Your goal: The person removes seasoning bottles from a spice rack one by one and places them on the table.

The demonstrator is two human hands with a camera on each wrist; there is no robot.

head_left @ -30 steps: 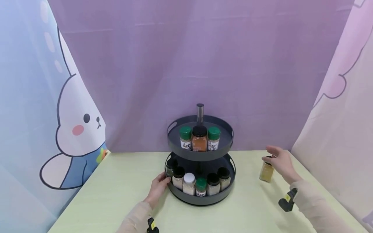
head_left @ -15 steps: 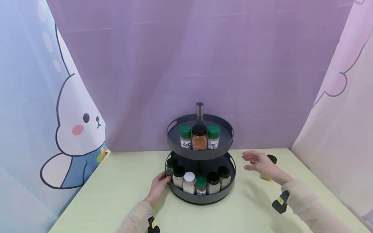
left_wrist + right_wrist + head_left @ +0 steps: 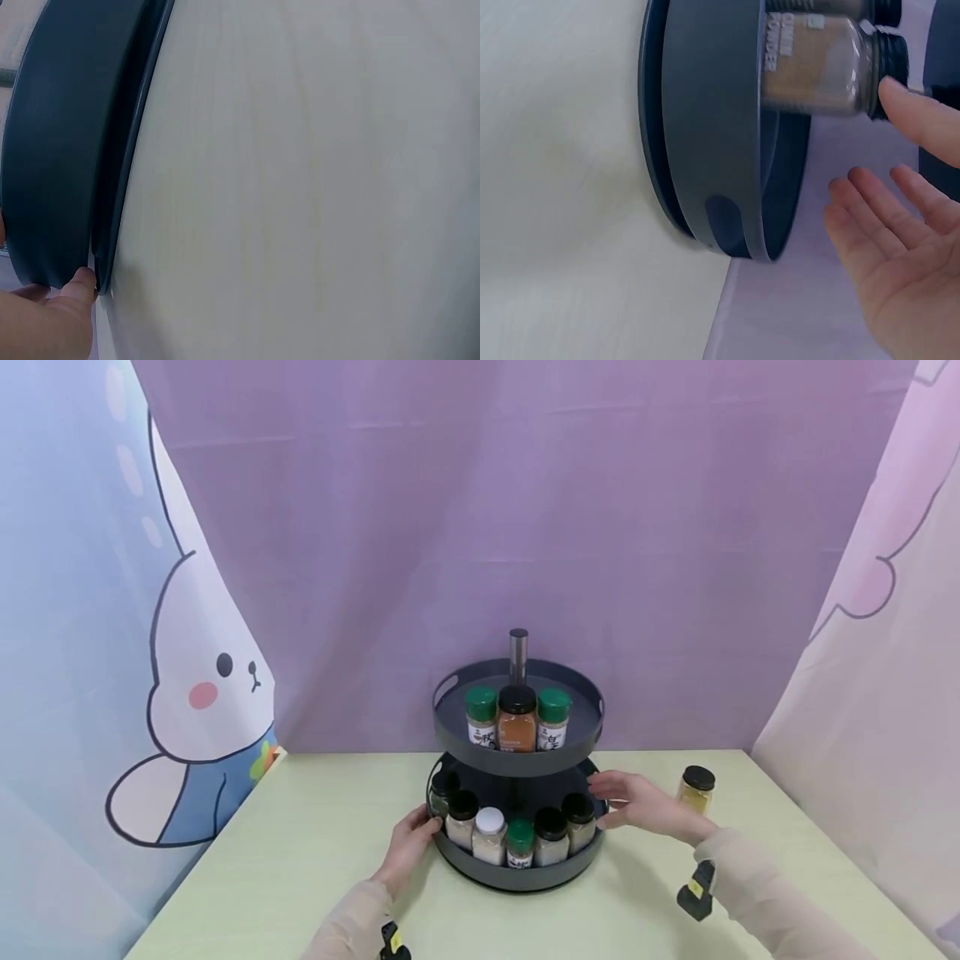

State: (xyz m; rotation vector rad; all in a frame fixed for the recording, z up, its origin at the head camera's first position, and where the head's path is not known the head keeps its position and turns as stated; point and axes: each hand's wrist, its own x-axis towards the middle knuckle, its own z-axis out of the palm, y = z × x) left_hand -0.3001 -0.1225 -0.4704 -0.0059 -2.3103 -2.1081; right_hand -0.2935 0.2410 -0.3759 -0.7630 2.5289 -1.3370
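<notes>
both hands are at the rack (image 3: 517,766), one on either side. the left hand (image 3: 411,843) grips the left wall of the lower tray (image 3: 517,878), its thumb near the base and a finger up at the rim. the right hand (image 3: 648,806) has its fingers apart and loosely straight, with hold of nothing; it is at the lower tray's right side, the thumb in front of the lid of the end jar (image 3: 579,822). whether it touches that lid i cannot tell.

the rack stands on the table (image 3: 300,860), in front of the purple curtain (image 3: 525,510). its lower tray holds six upright jars in a curve along the front. at the left end is a dark one (image 3: 443,789) with a black lid, then a pale-filled one (image 3: 461,831) with a black lid, a white-lidded one (image 3: 489,839), a small green-lidded one (image 3: 520,843), a black-lidded one (image 3: 551,843) and the end jar. by the right thumb, the wrist view shows brown powder and a cumin label.

the upper tray (image 3: 570,755) holds an orange-filled jar (image 3: 517,731) between two green-lidded jars (image 3: 553,718). a yellow-filled jar (image 3: 697,787) with a black lid stands on the table, right of the rack, partly behind the right wrist.
</notes>
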